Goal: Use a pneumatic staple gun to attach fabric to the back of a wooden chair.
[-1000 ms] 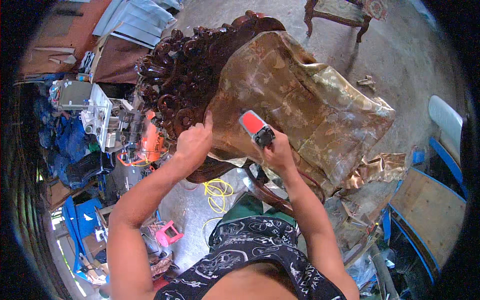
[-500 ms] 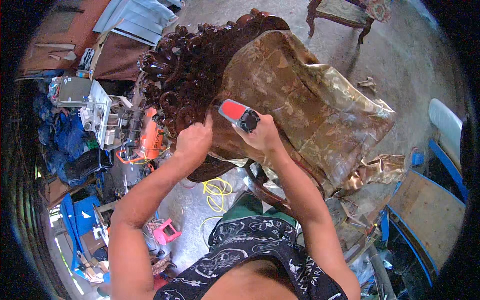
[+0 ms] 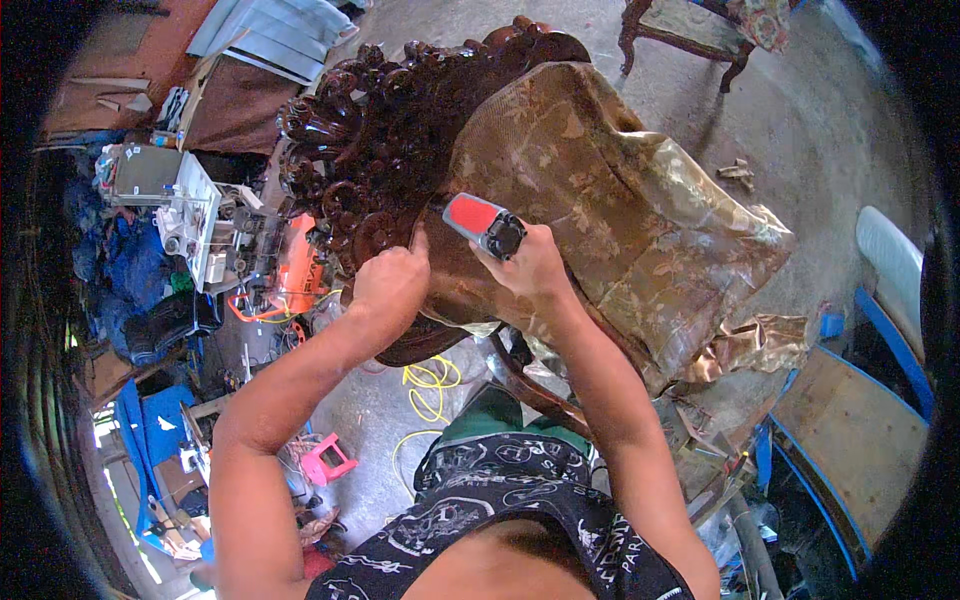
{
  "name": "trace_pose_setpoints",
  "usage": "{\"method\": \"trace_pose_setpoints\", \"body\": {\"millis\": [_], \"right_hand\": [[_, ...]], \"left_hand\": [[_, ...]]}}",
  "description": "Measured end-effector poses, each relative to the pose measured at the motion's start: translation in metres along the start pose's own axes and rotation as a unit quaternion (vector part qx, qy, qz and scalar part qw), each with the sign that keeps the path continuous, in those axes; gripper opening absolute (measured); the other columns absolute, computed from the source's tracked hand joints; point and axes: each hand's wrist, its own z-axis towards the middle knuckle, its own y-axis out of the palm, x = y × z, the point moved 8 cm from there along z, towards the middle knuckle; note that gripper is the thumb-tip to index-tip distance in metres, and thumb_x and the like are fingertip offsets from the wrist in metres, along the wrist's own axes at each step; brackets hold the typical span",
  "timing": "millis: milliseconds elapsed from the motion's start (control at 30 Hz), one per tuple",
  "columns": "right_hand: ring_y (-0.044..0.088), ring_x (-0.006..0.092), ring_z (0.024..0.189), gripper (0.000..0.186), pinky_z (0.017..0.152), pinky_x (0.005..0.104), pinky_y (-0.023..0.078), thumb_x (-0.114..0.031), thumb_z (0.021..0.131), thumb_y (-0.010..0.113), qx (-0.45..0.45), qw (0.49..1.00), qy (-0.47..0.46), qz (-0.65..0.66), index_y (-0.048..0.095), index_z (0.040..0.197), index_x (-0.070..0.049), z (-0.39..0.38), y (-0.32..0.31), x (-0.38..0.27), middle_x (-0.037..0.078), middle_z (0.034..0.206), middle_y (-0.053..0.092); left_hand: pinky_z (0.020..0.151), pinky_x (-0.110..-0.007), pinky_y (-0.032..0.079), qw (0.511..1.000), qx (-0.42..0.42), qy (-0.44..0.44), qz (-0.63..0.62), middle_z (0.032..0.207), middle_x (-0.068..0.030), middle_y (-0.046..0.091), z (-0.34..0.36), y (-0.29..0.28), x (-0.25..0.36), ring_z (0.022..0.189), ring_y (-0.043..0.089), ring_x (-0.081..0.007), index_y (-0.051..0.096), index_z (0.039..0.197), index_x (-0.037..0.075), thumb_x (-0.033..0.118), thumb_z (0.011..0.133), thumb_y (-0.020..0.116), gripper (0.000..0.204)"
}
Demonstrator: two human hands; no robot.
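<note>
A glossy dark carved wooden furniture piece [image 3: 355,120] bears gold floral fabric [image 3: 650,230], draped over its right part with crumpled, loose edges. My left hand [image 3: 390,285] rests at the seam between carving and fabric, index finger extended onto it and other fingers curled, their undersides hidden. My right hand [image 3: 535,265] grips a red-and-grey staple gun [image 3: 473,217], whose nose is over the fabric near that seam, just right of and above my left index finger. The exact contact under the tool is hidden.
Upper right stands a carved chair frame [image 3: 680,45]. At left are an orange compressor [image 3: 295,265], white machinery [image 3: 198,220] and blue heaped material [image 3: 130,260]. A yellow hose [image 3: 428,390] and pink stool [image 3: 325,460] are on the floor [image 3: 800,140]. Blue-edged boards [image 3: 840,440] lie at right.
Since a second ago, my right hand and the staple gun have moved up and left toward the seam, tilting sideways. My left hand stays near the same spot.
</note>
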Motion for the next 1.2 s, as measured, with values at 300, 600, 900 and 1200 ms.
{"method": "trace_pose_setpoints", "body": {"millis": [300,600,900,1200], "right_hand": [[0.069,0.0279,0.065,0.035,0.063,0.0337,0.053,-0.015,0.074,0.076,-0.002,1.0,-0.018,0.002,0.065,0.105,-0.004,-0.001,0.005,0.005,0.017,0.072,0.066],[0.069,0.03,0.068,0.035,0.064,0.0344,0.053,-0.016,0.073,0.077,0.002,1.0,0.007,0.001,0.066,0.104,-0.004,-0.002,0.005,0.008,0.018,0.074,0.067],[0.07,0.0313,0.07,0.036,0.065,0.0347,0.054,-0.016,0.072,0.078,0.001,1.0,0.006,0.013,0.065,0.104,-0.004,-0.002,0.004,0.007,0.017,0.076,0.068],[0.07,0.0317,0.074,0.038,0.066,0.0337,0.054,-0.015,0.072,0.079,-0.013,0.999,0.032,-0.011,0.065,0.105,-0.004,-0.003,0.006,0.006,0.018,0.078,0.068]], "left_hand": [[0.066,-0.038,0.058,1.0,-0.029,0.002,0.011,0.081,-0.0143,0.068,0.0,-0.004,0.001,0.077,0.07,-0.0267,0.041,0.14,-0.004,0.006,0.085,0.054,0.057],[0.061,-0.039,0.058,1.0,-0.002,0.0,0.018,0.08,-0.0132,0.067,0.0,0.001,0.0,0.073,0.07,-0.0271,0.042,0.141,0.002,0.007,0.087,0.052,0.055],[0.061,-0.038,0.058,1.0,0.016,0.009,0.019,0.08,-0.0123,0.066,-0.003,0.002,0.0,0.073,0.069,-0.0254,0.044,0.139,0.002,0.008,0.088,0.052,0.053],[0.062,-0.036,0.058,0.999,0.011,0.012,0.033,0.082,-0.0126,0.065,-0.004,0.002,0.002,0.075,0.069,-0.0251,0.041,0.14,-0.001,0.008,0.086,0.055,0.057]]}}
